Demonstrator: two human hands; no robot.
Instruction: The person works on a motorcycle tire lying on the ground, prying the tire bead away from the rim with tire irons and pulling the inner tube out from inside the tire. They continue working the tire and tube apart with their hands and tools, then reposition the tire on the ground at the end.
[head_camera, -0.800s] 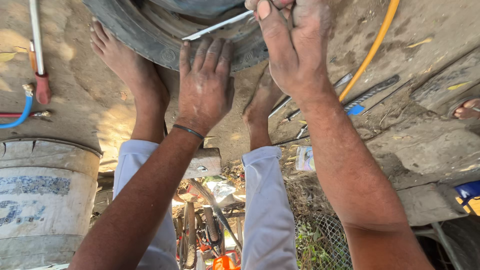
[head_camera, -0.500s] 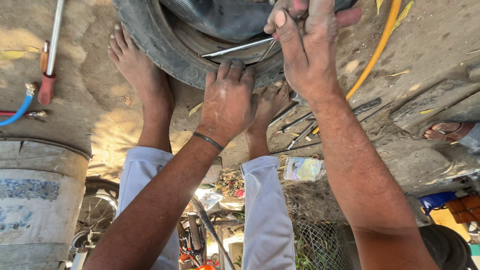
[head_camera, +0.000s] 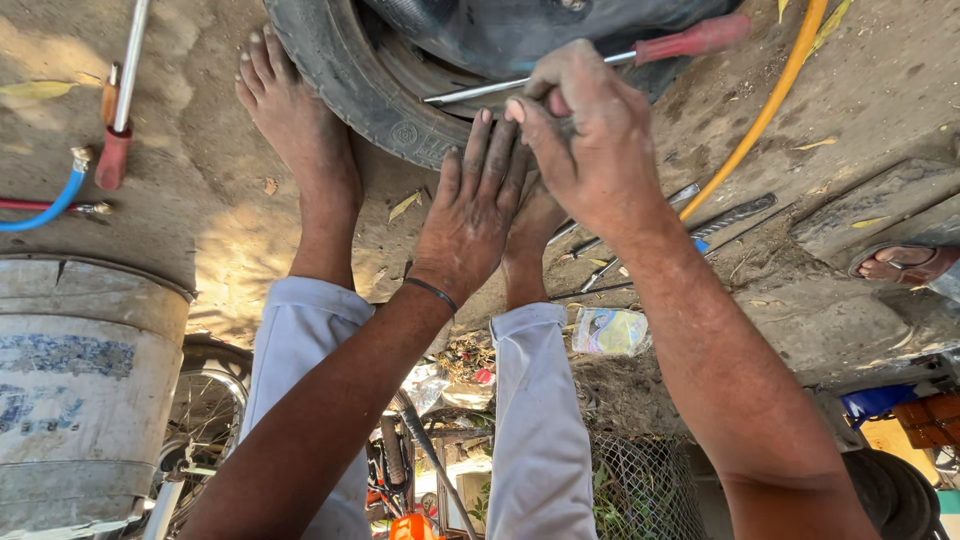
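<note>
My left hand (head_camera: 475, 215) lies flat with fingers stretched, palm down against the edge of a black tyre (head_camera: 345, 85) on the dirt ground; a dark band circles its wrist. My right hand (head_camera: 590, 140) hovers just right of it, fingertips pinched together; whatever is in the pinch is hidden. A screwdriver (head_camera: 600, 62) with a red handle and steel shaft lies across the tyre and the dark inner tube (head_camera: 520, 25) just beyond my right hand. My bare feet (head_camera: 295, 130) stand beside the tyre.
A grey drum (head_camera: 90, 390) stands at the left, with a blue hose (head_camera: 45, 210) and a red-handled tool (head_camera: 115, 150) beyond it. A yellow hose (head_camera: 760, 110), metal tyre tools (head_camera: 705, 215), a plastic packet (head_camera: 610, 330) and another person's sandalled foot (head_camera: 900, 262) lie to the right.
Both hands sit lower in view and closer to me than before. The right hand has come down off the screwdriver's shaft, and the screwdriver's red handle now shows. The left hand stays flat.
</note>
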